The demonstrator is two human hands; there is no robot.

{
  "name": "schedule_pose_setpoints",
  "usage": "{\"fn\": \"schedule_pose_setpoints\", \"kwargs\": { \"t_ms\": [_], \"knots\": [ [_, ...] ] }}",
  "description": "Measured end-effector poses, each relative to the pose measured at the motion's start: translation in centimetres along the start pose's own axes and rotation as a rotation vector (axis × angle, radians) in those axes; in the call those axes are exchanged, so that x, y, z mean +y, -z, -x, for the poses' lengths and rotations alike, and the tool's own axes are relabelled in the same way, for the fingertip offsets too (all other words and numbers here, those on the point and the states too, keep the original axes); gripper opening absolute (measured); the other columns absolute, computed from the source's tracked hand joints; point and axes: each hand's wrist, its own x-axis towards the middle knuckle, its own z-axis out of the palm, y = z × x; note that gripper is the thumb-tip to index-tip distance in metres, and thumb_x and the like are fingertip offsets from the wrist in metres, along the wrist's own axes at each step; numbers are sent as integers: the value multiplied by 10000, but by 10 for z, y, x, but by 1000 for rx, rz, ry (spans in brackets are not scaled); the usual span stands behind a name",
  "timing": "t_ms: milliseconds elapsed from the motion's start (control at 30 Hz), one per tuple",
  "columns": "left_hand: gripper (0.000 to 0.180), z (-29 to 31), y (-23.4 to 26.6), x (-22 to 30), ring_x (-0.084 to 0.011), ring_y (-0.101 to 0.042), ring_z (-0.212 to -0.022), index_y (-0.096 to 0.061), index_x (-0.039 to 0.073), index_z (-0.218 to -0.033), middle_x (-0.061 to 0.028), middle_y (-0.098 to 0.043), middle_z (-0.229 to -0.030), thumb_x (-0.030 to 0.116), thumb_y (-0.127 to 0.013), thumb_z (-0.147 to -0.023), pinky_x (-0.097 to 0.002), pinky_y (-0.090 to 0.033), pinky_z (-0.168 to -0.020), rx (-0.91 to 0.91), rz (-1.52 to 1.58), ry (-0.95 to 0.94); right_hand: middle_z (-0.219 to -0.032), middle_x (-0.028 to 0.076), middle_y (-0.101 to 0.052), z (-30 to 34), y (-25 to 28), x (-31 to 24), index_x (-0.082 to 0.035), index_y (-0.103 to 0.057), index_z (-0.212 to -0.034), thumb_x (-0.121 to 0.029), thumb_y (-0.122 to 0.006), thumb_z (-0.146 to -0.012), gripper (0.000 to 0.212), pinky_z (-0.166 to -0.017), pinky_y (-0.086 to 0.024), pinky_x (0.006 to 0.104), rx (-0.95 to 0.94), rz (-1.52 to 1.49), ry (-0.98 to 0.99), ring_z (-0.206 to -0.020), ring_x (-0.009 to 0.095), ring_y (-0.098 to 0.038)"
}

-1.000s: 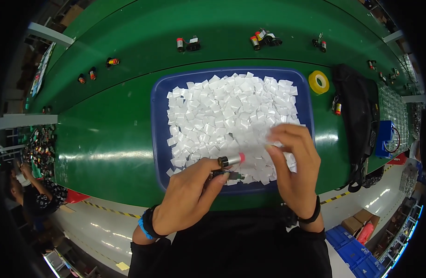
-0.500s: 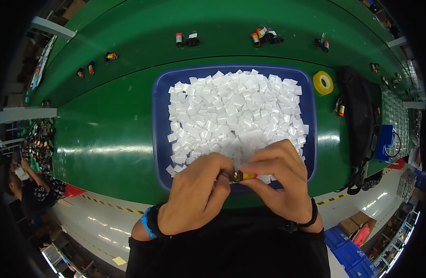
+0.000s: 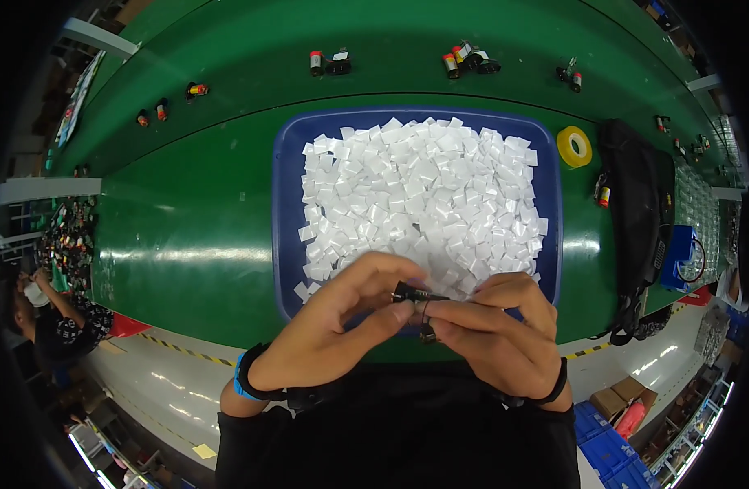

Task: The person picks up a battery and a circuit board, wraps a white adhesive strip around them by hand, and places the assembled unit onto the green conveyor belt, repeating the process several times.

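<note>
Head view | left hand (image 3: 334,334) and right hand (image 3: 497,334) pinch small dark part (image 3: 414,295) at blue tray (image 3: 286,204) near edge | white pieces (image 3: 423,196) still heaped, work early

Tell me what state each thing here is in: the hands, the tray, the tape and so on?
Left hand: fingers pinched on the small dark part.
Right hand: fingers pinched on the same part.
Small dark part: held between both hands, above the tray's near edge.
Blue tray: lying flat, heaped with white squares.
Yellow tape roll: lying flat on the green table.
Black bag: lying beside the tray.
</note>
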Motion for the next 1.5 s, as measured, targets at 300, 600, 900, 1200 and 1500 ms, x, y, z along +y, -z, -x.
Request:
{"fn": "schedule_pose_setpoints", "kwargs": {
  "t_ms": [300,600,900,1200,1500],
  "knots": [
    [348,10,-3,-11,-181,-649,-1034,-538,-31,-1239,-132,-619,-1194,-105,-568,-901,-279,-584,-804,-41,-209,26,-950,23,-729,-7,2,-12,-48,-757,-812,-16,-856,-635,205,-603,-442,292,-33,186,11,-800,186,-573],
    [345,17,4,-18,-254,-698,-960,-512,-61,-1226,-251,-621,-1206,3,-655,-919,-284,-607,-739,35,3,-154,-858,61,-695,0,-1,-21,-42,-720,-933,-100,-894,-646,341,-561,-455,279,110,1,-245,-749,176,-619],
    [364,19,-5,-25,-332,-693,-1018,-577,-65,-1119,-247,-684,-1084,134,-760,-876,-407,-595,-823,175,-165,-339,-682,75,-646,12,-24,-22,0,-686,-929,-125,-877,-714,314,-459,-430,242,158,-289,-383,-538,141,-625],
    [349,18,6,-23,-277,-720,-964,-654,-65,-1113,-245,-703,-1113,27,-786,-803,-298,-574,-771,108,-729,-695,-583,83,-607,11,-18,-21,36,-688,-971,-17,-822,-753,261,-432,-428,236,92,-469,-402,-485,142,-613],
    [435,16,-3,-23,-262,-730,-906,-667,-54,-1124,-227,-714,-1103,43,-840,-736,-281,-557,-740,185,-877,-739,-881,136,-695,15,-24,-18,59,-635,-1047,54,-764,-807,273,-613,-573,228,141,-665,-579,-753,154,-709]
  ]
}}
